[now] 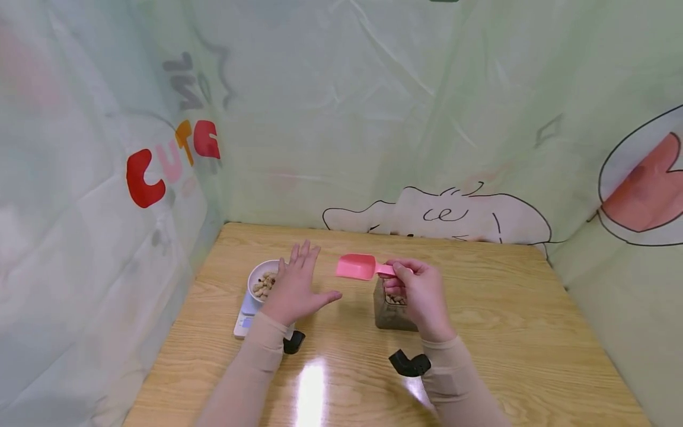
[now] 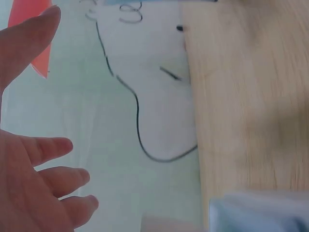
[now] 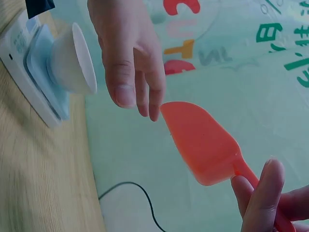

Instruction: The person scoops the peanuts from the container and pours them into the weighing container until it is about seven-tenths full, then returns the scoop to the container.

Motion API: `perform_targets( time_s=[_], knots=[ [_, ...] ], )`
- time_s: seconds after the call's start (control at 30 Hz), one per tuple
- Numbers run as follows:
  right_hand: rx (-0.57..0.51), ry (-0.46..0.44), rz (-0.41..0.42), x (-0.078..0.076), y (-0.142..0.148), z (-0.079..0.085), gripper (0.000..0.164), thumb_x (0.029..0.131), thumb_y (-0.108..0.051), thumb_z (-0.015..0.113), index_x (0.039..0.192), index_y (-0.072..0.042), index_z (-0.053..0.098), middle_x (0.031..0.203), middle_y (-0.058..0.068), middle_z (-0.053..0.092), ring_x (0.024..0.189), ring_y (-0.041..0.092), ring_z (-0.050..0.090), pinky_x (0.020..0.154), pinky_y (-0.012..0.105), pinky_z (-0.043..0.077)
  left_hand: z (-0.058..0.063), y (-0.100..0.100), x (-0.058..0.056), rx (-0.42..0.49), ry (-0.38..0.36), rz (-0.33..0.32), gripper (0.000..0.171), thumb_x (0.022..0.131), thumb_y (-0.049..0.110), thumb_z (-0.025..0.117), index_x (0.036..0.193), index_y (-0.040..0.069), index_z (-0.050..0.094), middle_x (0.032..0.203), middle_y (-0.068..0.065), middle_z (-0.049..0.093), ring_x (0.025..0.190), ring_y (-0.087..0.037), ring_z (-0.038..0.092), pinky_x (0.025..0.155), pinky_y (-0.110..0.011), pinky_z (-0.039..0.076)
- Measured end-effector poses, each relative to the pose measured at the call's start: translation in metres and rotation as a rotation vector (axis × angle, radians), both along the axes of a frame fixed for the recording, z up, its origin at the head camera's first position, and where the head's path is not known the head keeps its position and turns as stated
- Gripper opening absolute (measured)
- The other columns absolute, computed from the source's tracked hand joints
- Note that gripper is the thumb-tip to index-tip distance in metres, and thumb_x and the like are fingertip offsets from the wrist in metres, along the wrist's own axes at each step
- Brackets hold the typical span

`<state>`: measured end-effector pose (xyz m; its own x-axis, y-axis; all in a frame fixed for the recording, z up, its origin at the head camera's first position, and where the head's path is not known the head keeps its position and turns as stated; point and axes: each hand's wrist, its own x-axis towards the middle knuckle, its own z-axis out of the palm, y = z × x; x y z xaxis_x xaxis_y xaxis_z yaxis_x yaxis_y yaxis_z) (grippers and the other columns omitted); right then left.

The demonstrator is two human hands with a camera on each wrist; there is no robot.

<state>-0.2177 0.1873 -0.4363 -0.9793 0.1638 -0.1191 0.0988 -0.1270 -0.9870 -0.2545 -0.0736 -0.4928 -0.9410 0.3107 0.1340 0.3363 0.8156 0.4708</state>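
Note:
In the head view my right hand [image 1: 421, 293] pinches the handle of a pink scoop [image 1: 356, 267], held above the table with its blade pointing left. No peanuts show on the blade. My left hand [image 1: 300, 287] has its fingers spread and holds nothing, raised in front of a white bowl [image 1: 257, 276] and hiding part of it. Peanuts [image 1: 264, 286] lie in that bowl, which sits on a white kitchen scale [image 1: 241, 326]. Partly behind my right hand stands a dark square container [image 1: 392, 317] with more peanuts in it.
The wooden table [image 1: 512, 320] backs onto a pale printed curtain [image 1: 331, 118], which also hangs at both sides. Black camera mounts [image 1: 411, 363] stick out at both wrists, just above the tabletop.

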Motion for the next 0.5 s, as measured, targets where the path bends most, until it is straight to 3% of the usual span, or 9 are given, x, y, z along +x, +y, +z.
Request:
perform_targets(
  time_s=[0.13, 0.27, 0.4, 0.5],
  knots=[
    [-0.012, 0.022, -0.048, 0.007, 0.019, -0.001, 0.025, 0.109, -0.002, 0.057, 0.123, 0.016, 0.066, 0.073, -0.003, 0.078, 0.057, 0.005, 0.069, 0.058, 0.021, 0.062, 0.0, 0.012, 0.001, -0.03, 0.003, -0.031, 0.119, 0.086, 0.08, 0.07, 0.174, 0.017, 0.02, 0.183, -0.011, 0.01, 0.17, -0.037, 0.007, 0.132, -0.072, 0.014],
    [-0.019, 0.015, -0.101, 0.016, 0.039, -0.002, 0.019, 0.11, -0.005, 0.057, 0.11, 0.002, 0.075, 0.075, -0.002, 0.079, 0.058, 0.006, 0.07, 0.059, 0.022, 0.063, -0.001, 0.023, 0.001, -0.073, 0.013, -0.066, 0.119, 0.086, 0.081, 0.07, 0.174, 0.016, 0.021, 0.182, -0.012, 0.011, 0.17, -0.037, 0.008, 0.132, -0.072, 0.017],
    [-0.004, -0.005, -0.144, 0.025, 0.06, -0.004, 0.02, 0.11, -0.009, 0.059, 0.105, -0.006, 0.079, 0.077, -0.002, 0.079, 0.061, 0.006, 0.072, 0.062, 0.022, 0.064, -0.004, 0.035, 0.0, -0.097, 0.016, -0.114, 0.12, 0.086, 0.079, 0.072, 0.173, 0.014, 0.022, 0.182, -0.013, 0.012, 0.169, -0.038, 0.01, 0.131, -0.072, 0.017],
    [0.026, -0.017, -0.179, 0.031, 0.074, -0.006, 0.019, 0.11, -0.012, 0.06, 0.107, -0.007, 0.079, 0.079, -0.004, 0.078, 0.062, 0.006, 0.072, 0.065, 0.022, 0.065, -0.005, 0.044, 0.003, -0.091, 0.018, -0.156, 0.118, 0.087, 0.077, 0.073, 0.173, 0.014, 0.022, 0.182, -0.013, 0.013, 0.169, -0.038, 0.012, 0.132, -0.07, 0.017]
  ],
)
